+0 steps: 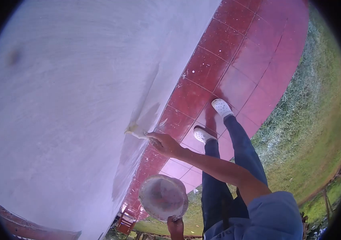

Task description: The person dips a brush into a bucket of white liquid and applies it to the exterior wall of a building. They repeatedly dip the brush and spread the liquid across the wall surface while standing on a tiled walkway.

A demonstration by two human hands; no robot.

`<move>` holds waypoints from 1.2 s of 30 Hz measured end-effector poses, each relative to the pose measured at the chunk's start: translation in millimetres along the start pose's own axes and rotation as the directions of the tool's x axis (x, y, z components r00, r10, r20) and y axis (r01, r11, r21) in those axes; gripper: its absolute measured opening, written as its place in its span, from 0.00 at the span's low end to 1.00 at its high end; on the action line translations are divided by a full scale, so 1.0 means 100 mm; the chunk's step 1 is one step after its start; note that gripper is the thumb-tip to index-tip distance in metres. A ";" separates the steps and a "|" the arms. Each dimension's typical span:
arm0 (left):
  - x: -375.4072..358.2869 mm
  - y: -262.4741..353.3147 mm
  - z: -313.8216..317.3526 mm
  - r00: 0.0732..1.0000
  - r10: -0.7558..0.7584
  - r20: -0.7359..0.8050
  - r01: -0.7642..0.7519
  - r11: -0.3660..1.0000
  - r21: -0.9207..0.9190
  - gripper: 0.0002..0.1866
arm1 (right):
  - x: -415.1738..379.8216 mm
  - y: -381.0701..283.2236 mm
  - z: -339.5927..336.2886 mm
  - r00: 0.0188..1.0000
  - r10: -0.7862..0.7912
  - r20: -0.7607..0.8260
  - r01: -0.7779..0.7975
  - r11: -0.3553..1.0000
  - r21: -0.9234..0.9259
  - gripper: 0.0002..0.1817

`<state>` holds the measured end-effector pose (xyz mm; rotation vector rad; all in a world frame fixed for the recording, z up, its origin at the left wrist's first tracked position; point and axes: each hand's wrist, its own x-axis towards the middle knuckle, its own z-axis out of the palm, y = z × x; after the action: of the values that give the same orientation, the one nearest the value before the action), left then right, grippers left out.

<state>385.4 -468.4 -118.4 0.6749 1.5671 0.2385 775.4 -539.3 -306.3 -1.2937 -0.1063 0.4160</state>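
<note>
My right hand (163, 145) is closed around the handle of a paintbrush (137, 131). Its pale bristles touch the whitish wall (66, 104), low down near the floor. Darker, wet-looking streaks mark the wall around the brush. Lower in view, my left hand (175, 227) grips the edge of a round bucket (143, 197), seen from above. Its inside is smeared whitish, and I cannot make out how much it holds.
Red tiles (205, 68) with white specks run along the foot of the wall. My feet in white clogs (205, 135) stand on the paler tiles. Grass (298, 148) lies beyond the tile edge at right, and a reddish-brown chair (126, 224) stands at the bottom.
</note>
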 end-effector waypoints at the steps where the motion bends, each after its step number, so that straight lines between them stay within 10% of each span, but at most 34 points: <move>1: 0.00 0.03 -0.08 1.000 -0.003 -0.008 0.003 1.000 0.005 0.34 | -0.04 -0.06 -0.11 0.975 0.014 0.221 -0.006 0.999 -0.037 0.17; 4: 0.03 0.03 -0.14 0.997 0.048 0.059 -0.063 0.958 0.278 0.27 | 0.41 -0.17 -0.78 0.886 0.125 0.447 0.000 0.963 -0.271 0.19; 13: -0.09 0.06 0.33 1.000 -0.022 -0.010 0.022 0.996 0.084 0.31 | 1.48 -1.61 -3.22 0.982 0.085 -0.170 -0.121 0.970 -0.212 0.22; 15: -0.10 0.11 0.37 0.993 -0.117 -0.003 0.117 0.993 -0.008 0.35 | 1.60 -1.62 -3.24 0.785 0.015 -0.619 0.062 0.993 0.104 0.22; 17: -0.10 0.10 0.40 0.995 -0.098 0.009 0.098 0.995 0.009 0.36 | 1.69 -1.40 -2.95 0.727 -0.032 -0.686 0.143 0.984 0.105 0.22; 21: -0.12 0.07 0.52 0.994 -0.074 0.077 0.073 0.997 0.006 0.36 | 1.23 -0.70 -1.05 0.757 -0.297 -0.582 0.196 0.953 -0.231 0.28; 23: -0.11 0.06 0.48 0.993 -0.068 0.093 0.066 0.998 0.019 0.35 | 0.54 -0.51 -0.27 0.920 -0.080 -0.383 0.081 0.997 -0.013 0.31; 26: -0.01 0.03 0.39 0.995 -0.054 0.079 0.054 0.999 0.009 0.34 | -0.09 -0.44 -0.09 0.915 0.229 0.333 -0.194 0.972 -0.135 0.28; 28: -0.02 0.08 0.31 0.998 -0.052 0.034 0.052 0.999 -0.015 0.35 | -0.01 -0.23 -0.27 0.859 0.056 0.509 -0.017 0.997 -0.081 0.24; 33: -0.02 0.04 0.33 0.994 -0.094 0.053 0.100 0.989 -0.111 0.34 | 1.45 -1.06 -2.23 0.907 0.315 0.278 -0.227 0.924 -0.307 0.21; 36: -0.02 0.03 0.29 0.997 -0.070 -0.040 0.066 0.992 -0.103 0.34 | 1.79 -1.56 -3.37 0.979 0.200 -0.036 -0.203 0.943 -0.262 0.23</move>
<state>414.4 -474.2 -119.4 0.5391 1.6056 0.2822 1080.7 -815.0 -280.6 -1.5778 -0.0215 0.5863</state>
